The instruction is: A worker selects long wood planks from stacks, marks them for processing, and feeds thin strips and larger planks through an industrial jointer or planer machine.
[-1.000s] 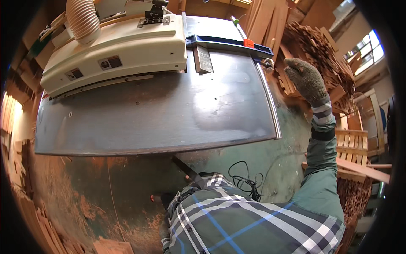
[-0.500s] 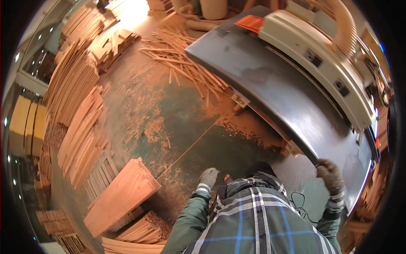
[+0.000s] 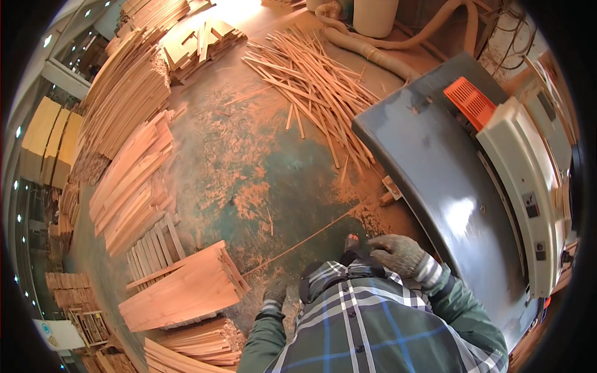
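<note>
My right hand (image 3: 398, 253), in a grey knit glove, hangs in front of my chest beside the near corner of the grey steel machine table (image 3: 435, 174). It holds nothing and its fingers are loosely curled. Lower down at my side is my left hand (image 3: 274, 291), also gloved and without anything in it, above the green floor and close to a stack of reddish wooden boards (image 3: 183, 289). A plaid shirt covers my torso at the bottom of the view.
A cream machine housing (image 3: 528, 180) with an orange part (image 3: 471, 101) stands on the right. Thin wood strips (image 3: 311, 81) lie scattered on the sawdust-covered floor. Board stacks (image 3: 130, 155) line the left side. A beige dust hose (image 3: 398, 50) runs along the top.
My view has swung left from the machine table to the floor and board stacks. My right hand came off the wood pile and the table edge to hang near my chest.
</note>
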The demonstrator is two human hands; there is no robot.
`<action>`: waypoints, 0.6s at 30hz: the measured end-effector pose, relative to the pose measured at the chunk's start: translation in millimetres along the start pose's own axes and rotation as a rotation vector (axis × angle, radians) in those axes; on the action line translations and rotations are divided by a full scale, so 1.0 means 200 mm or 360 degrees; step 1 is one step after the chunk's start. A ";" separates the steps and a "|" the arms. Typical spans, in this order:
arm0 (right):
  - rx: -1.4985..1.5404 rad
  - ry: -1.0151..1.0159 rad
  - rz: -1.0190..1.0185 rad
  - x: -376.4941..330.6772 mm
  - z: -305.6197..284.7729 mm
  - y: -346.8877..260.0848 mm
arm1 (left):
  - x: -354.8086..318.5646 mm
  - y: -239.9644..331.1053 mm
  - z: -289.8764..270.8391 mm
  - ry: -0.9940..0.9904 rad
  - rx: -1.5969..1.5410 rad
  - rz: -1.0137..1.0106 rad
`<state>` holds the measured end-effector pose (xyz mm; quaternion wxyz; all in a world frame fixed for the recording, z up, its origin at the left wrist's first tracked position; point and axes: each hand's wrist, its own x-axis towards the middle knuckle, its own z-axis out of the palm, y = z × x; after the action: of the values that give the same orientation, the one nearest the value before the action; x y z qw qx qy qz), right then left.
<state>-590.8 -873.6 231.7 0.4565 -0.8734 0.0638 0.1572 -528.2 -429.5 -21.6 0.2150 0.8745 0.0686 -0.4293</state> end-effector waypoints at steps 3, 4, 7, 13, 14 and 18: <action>-0.0154 -0.0149 -0.0067 0.38 -0.07 -0.13 | 0.16 -0.27 -0.06 0.0495 0.0181 0.0529; -0.0155 -0.0158 -0.0063 0.51 -0.09 -0.17 | 0.21 -0.27 -0.08 0.0490 0.0176 0.0522; -0.0323 -0.0327 -0.0161 0.87 -0.11 -0.30 | 0.42 -0.24 -0.17 0.0355 0.0652 0.0914; -0.0287 -0.0437 0.0300 1.61 0.08 -0.12 | 0.95 -0.07 -0.78 -0.0029 0.0946 0.0762; -0.0422 -0.0412 0.0387 1.70 0.11 -0.03 | 1.01 -0.03 -0.86 -0.0095 0.0980 0.0732; -0.0588 -0.0411 0.0652 1.85 0.23 0.22 | 1.36 0.14 -1.62 0.0216 0.0407 0.0487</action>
<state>-263.9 -848.7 50.6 0.2530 -0.8835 0.1504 0.3646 -116.6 -331.8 -50.2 0.1599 0.9218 -0.1057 -0.3370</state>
